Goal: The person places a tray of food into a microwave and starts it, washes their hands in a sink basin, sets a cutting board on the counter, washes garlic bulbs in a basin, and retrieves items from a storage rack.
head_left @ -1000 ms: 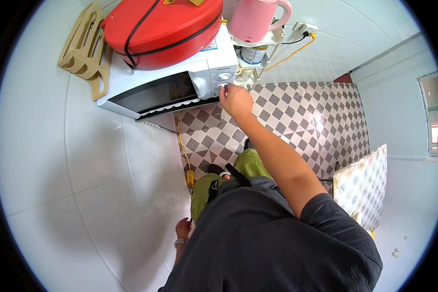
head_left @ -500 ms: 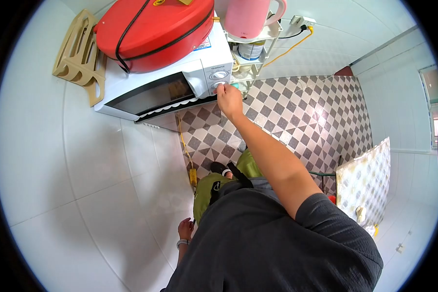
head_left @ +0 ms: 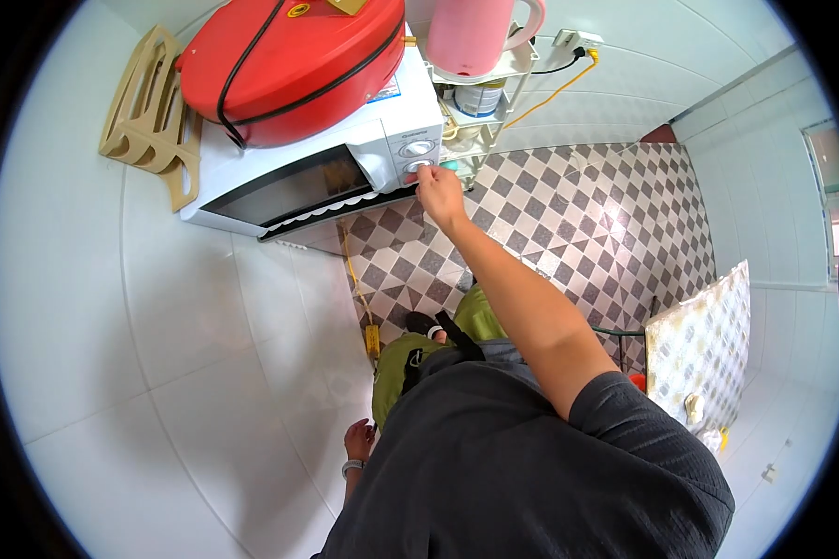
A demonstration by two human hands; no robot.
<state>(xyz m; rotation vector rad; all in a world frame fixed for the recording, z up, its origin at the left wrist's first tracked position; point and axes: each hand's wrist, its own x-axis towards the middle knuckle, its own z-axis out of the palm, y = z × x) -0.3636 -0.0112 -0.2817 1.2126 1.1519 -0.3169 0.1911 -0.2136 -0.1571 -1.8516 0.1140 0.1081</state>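
White microwave (head_left: pixel 294 191), door shut, carries two knobs at the right end of its front. The right hand (head_left: pixel 443 194) reaches to that end, thumb and fingertips pinched on the lower knob (head_left: pixel 418 167); the upper knob (head_left: pixel 417 148) is untouched. The left hand (head_left: pixel 358 438) hangs well apart from the microwave, on the person's near side of it; whether it grips something I cannot tell. On top of the microwave sits a red pan (head_left: pixel 294 74). Left of it stands a beige rack (head_left: pixel 149 130), right of it a pink kettle (head_left: pixel 469 37) above a tin (head_left: pixel 480 99).
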